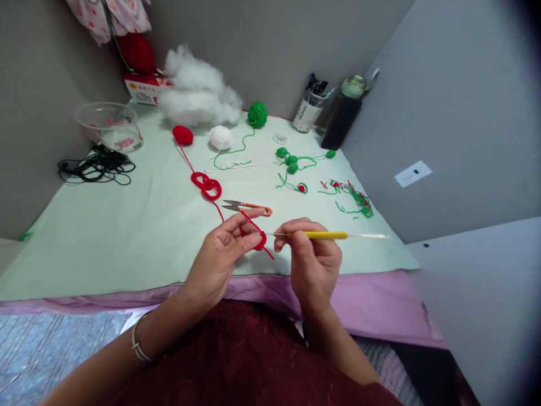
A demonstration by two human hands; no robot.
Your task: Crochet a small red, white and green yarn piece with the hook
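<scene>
Yellow covers the grip of the crochet hook (325,234), whose long axis runs almost level from left to right across the view, over the near part of the table (169,242). Its thin metal tip points left into the red crochet piece (261,241); the pale, slender other end sticks out to the right. The red crochet piece is small and rounded, with a short tail of yarn slanting down to the right.

The left hand (224,248) pinches the red crochet piece between thumb and fingers, its forefinger stretched out and a red strand running beside it. The right hand (315,259) is closed around the yellow grip, fingers curled.

Just beyond the left fingers lies one pair of thread snips (247,207), orange at the handle, with two dark blades pointing left. Left of them are two joined red rings (205,186), overlapping other red yarn. Farther back sit three yarn balls: one red ball (183,135), one white ball (221,137) and one green ball (257,115). To the right lie four small green pieces (291,163), two red-centred pieces (302,188) and tangled green and red yarn ends (361,203).

One heap of white stuffing (196,93), one pen holder (308,114) and one dark bottle (341,119) stand at the back. One clear tub (124,138) is at the left, behind a black cord (99,165).
</scene>
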